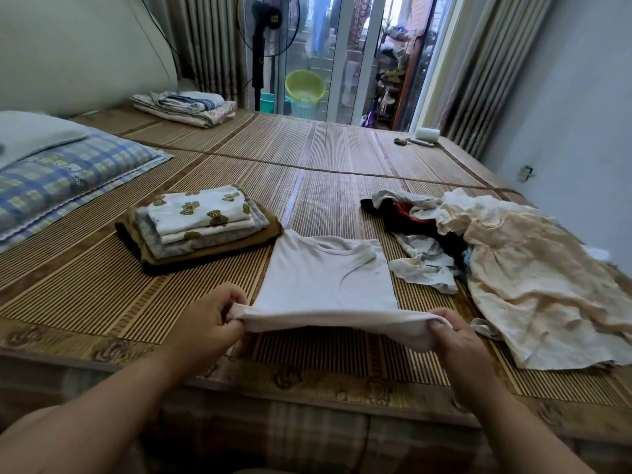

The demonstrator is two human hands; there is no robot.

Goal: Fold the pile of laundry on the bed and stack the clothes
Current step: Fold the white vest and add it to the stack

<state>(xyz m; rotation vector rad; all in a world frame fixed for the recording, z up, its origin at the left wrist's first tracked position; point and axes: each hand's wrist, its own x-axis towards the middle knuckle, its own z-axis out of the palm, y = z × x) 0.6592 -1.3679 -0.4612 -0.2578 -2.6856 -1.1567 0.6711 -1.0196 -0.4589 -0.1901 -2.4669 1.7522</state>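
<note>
Both the left hand [219, 319] and the right hand [455, 336] pinch the near hem corners of the thin white cotton undershirt [325, 278], which lies flat just beyond them on the bed's woven bamboo mat [342, 155]. It looks light, limp and non-slippery, so corner grips should suit folding it.

Shows thin, matt white knit cloth in the undershirt [325, 278], smooth, with a ribbed neck band. Shows woven slats in the mat [342, 159], ridged, with a faint sheen. Looks soft and matt in the folded stack [198, 227]: printed cloth over plainer brown fabric. Looks crinkled, rough and dull in the cream cloth of the loose pile [530, 278]. Shows checked matt cloth on the pillow [68, 179], glossy green plastic in the basin [305, 85].
</note>
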